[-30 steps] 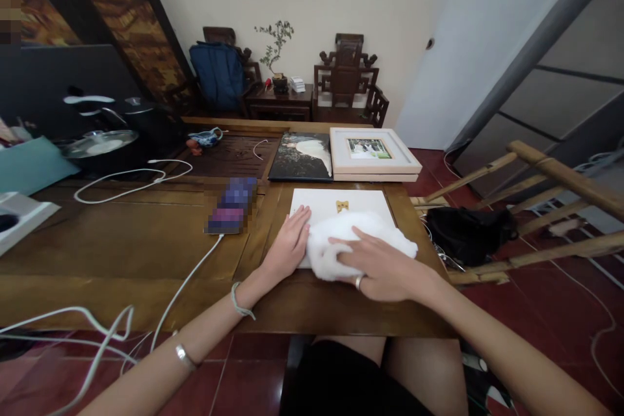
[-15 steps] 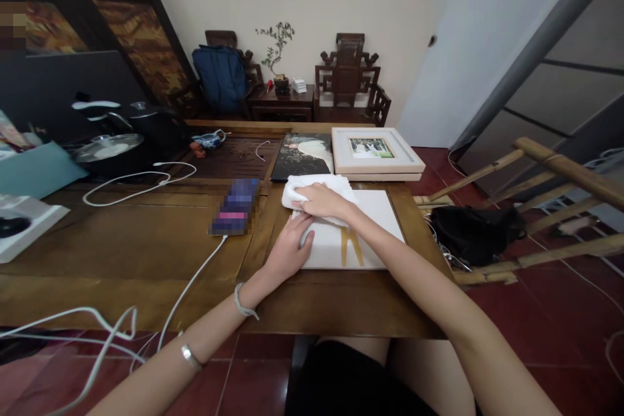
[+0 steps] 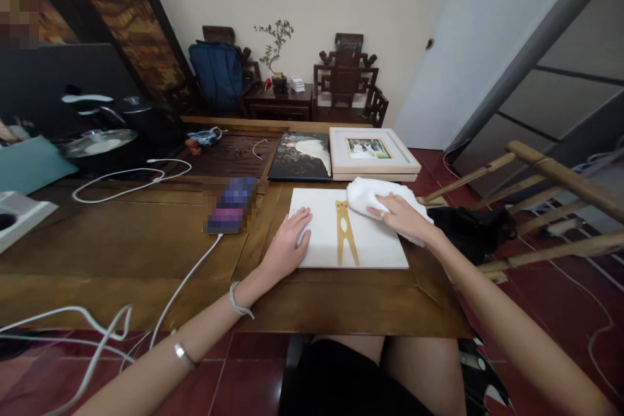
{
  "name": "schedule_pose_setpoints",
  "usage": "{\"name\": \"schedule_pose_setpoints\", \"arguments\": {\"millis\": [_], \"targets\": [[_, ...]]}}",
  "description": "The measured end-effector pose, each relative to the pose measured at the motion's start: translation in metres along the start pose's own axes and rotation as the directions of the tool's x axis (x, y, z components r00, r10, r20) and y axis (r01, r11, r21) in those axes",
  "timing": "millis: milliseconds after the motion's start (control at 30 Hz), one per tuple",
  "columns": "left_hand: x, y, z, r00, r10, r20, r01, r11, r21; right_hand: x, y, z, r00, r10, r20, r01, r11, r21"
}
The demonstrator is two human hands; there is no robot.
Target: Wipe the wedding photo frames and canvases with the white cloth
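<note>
Since half a second ago: your right hand (image 3: 402, 216) has carried the white cloth (image 3: 377, 198) from the far-left corner of the white album (image 3: 348, 229) to its far-right corner; a second ago cloth and hand lay on the near edge. Your left hand (image 3: 287, 248) has kept its place.

Item 1. Right hand: flat on the cloth, fingers spread, pressing it down on the album's far-right corner and partly over the edge. No pinch shows; palm pressure only.

Item 2. Left hand: flat and open, fingertips on the album's left edge, palm on the wooden table (image 3: 146, 247). It steadies the album; nothing is clasped in it.

Item 3. Album: lies flat between your two hands, gold motif (image 3: 346, 234) near its middle, uncovered.

Item 4. Beyond your right hand: framed photo (image 3: 371, 153); beside it, beyond the album, a dark print (image 3: 303, 156).

Item 5. Left of your left hand: blurred device (image 3: 230, 205) with white cable (image 3: 185, 286) running toward you.

Step in hand, by judgement: wiping the album cover, with the far-right corner under the cloth.

Next move, by judgement: draw the cloth down the right edge toward you, even pressure, your left hand holding the album from sliding.
</note>
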State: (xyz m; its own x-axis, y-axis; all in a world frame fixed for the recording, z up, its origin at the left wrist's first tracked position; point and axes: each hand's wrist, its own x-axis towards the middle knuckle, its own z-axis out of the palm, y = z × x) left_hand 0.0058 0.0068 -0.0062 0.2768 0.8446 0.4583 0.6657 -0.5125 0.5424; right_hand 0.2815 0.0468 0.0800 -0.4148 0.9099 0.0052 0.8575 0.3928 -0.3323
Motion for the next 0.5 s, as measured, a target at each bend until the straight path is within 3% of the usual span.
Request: {"name": "schedule_pose_setpoints", "arguments": {"millis": [133,300,400,500], "targets": [[-0.001,0.001,0.001,1.0,0.007,-0.005,-0.007,1.0,0.017,-0.065,-0.016,0.011,0.991,-0.115,0.062,0.115,0.993,-0.003],[0.0,0.002,0.002,1.0,-0.004,-0.012,0.005,1.0,0.022,-0.123,-0.042,-0.002,0.952,-0.209,0.224,0.199,0.978,0.065],[0.0,0.003,0.002,1.0,-0.009,-0.006,0.009,1.0,0.023,-0.12,-0.037,-0.008,0.952,-0.117,0.283,0.099,0.992,0.079],[0.0,0.003,0.001,1.0,-0.003,-0.006,0.003,1.0,0.023,-0.087,-0.017,-0.006,0.966,0.014,0.258,-0.03,0.998,0.06]]}}
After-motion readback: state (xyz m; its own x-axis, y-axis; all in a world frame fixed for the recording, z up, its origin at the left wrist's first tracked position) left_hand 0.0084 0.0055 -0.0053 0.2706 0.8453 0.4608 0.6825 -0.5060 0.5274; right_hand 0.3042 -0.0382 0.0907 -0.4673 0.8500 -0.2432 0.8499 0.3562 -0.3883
